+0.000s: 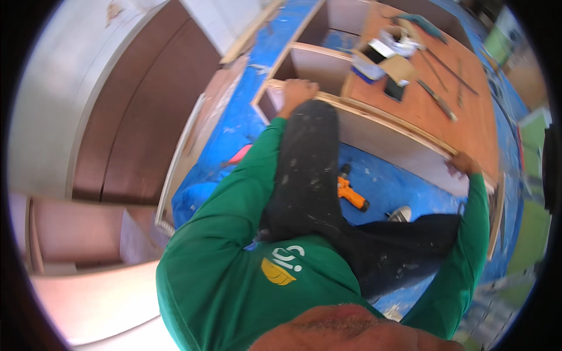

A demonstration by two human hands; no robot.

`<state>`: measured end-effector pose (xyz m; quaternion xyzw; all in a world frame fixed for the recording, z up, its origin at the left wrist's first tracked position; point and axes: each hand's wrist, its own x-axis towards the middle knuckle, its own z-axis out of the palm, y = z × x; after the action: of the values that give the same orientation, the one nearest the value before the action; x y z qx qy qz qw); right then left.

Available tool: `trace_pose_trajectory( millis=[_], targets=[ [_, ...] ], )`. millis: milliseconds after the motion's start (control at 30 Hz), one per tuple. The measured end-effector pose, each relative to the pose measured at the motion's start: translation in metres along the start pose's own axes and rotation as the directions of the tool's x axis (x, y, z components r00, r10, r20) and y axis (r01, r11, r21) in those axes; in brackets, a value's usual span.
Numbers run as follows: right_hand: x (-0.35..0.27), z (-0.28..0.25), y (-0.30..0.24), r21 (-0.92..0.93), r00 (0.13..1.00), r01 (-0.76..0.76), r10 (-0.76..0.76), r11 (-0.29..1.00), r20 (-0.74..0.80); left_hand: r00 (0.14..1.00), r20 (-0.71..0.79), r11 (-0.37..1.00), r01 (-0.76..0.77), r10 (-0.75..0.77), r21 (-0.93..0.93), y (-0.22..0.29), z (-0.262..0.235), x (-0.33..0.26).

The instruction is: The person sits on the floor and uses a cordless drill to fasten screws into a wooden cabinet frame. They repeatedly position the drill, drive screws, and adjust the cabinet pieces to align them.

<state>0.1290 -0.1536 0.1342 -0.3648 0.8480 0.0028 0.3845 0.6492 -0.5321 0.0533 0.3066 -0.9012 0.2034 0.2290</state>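
Note:
A long wooden panel [386, 139] with a pale inner face runs across in front of me, along the near side of a wooden cabinet frame [319, 61]. My left hand [298, 95] is closed over the panel's top edge near its left end, beside my raised knee. Toward the right end, my right hand [462, 165] has its fingers curled over the same edge. An orange cordless drill [352, 196] lies on the blue tarp between my legs.
On the brown board [468, 126] atop the frame lie an open cardboard box [401, 69], a dark flat object [394, 89], a chisel-like tool [438, 100], thin rods and a teal power tool [424, 26]. Brown cabinet panels [140, 111] stand at left. Blue tarp [392, 181] covers the floor.

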Motion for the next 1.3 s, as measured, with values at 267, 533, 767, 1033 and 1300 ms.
trace_pose_trajectory(
  millis=[267, 533, 767, 1033, 1300],
  targets=[
    [-0.029, -0.003, -0.029, -0.02, 0.997, -0.072, 0.073, 0.997, 0.023, 0.981, 0.175, 0.989, 0.107, -0.088, -0.101, 0.007, -0.021, 0.004],
    [-0.043, -0.001, -0.037, -0.055, 0.996, -0.092, 0.093, 0.994, 0.017, 0.979, 0.191, 0.994, 0.083, -0.067, -0.074, 0.008, -0.026, 0.003],
    [-0.047, 0.0, -0.046, -0.057, 0.995, -0.099, 0.099, 0.993, 0.005, 0.981, 0.185, 0.997, 0.067, -0.058, -0.044, 0.004, -0.026, 0.0],
    [-0.038, 0.0, -0.036, -0.054, 0.996, -0.094, 0.094, 0.994, -0.005, 0.987, 0.158, 0.997, 0.037, -0.026, -0.062, 0.003, -0.023, 0.001],
    [-0.038, 0.0, -0.038, -0.07, 0.995, -0.095, 0.097, 0.993, 0.017, 0.986, 0.168, 1.0, 0.021, -0.02, 0.001, 0.005, -0.023, 0.002]
  ],
)
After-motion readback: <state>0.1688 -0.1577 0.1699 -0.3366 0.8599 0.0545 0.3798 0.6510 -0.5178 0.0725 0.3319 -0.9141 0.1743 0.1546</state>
